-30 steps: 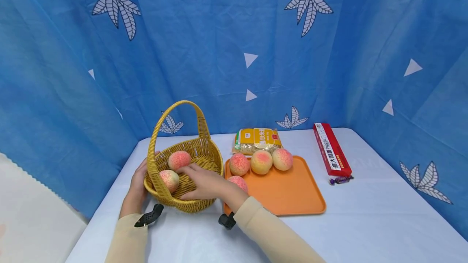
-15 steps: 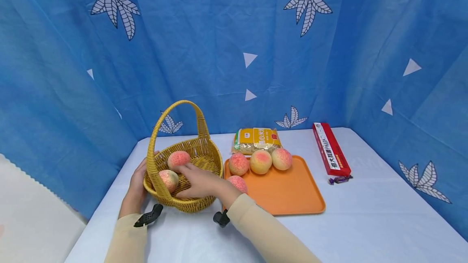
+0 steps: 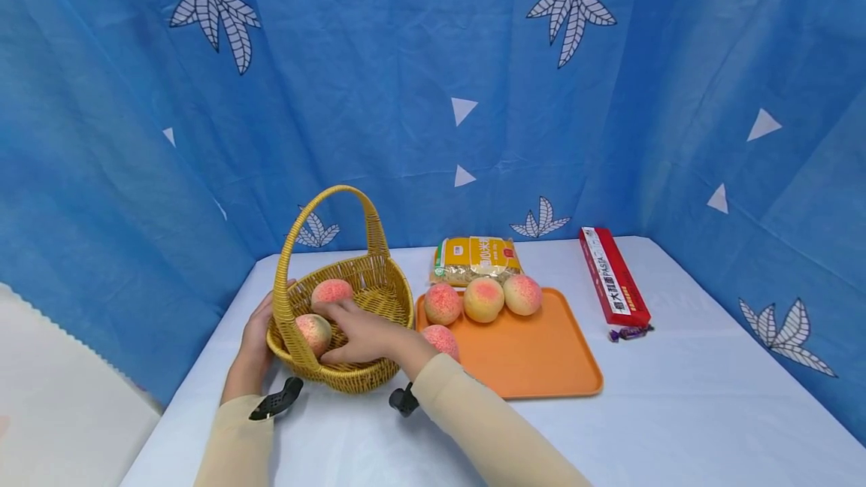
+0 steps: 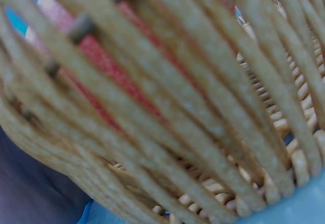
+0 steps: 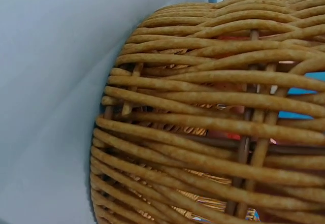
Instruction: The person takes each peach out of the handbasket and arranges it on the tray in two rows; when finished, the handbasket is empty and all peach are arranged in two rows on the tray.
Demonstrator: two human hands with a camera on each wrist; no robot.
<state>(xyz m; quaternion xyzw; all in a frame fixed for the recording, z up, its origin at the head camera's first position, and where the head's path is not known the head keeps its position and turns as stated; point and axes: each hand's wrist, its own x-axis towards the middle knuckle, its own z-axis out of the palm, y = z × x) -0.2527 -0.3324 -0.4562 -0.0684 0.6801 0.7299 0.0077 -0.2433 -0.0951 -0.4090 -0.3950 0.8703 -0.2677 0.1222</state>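
A yellow wicker basket [image 3: 361,380] with a tall arched handle stands at the left of the table. My left hand [image 3: 257,333] holds its left side, with the fingers partly hidden behind the handle. Two peaches lie inside: a pinkish-red peach [image 3: 331,291] toward the back and a paler peach [image 3: 314,332] nearer the front left. My right hand [image 3: 365,331] reaches into the basket from the right. Its fingers and thumb are spread on either side of the paler peach, with the fingers by the red one. Both wrist views show mostly woven basket wall.
To the right, an orange tray [image 3: 534,359] carries several peaches, including a yellowish peach [image 3: 483,300] in its back row. Behind it lies a yellow food packet [image 3: 476,260]. A red pasta box [image 3: 614,276] and a purple wrapped candy [image 3: 631,333] lie farther right.
My right hand has shifted slightly left within the basket, toward the paler peach. The left hand, the basket and the peaches stay in place.
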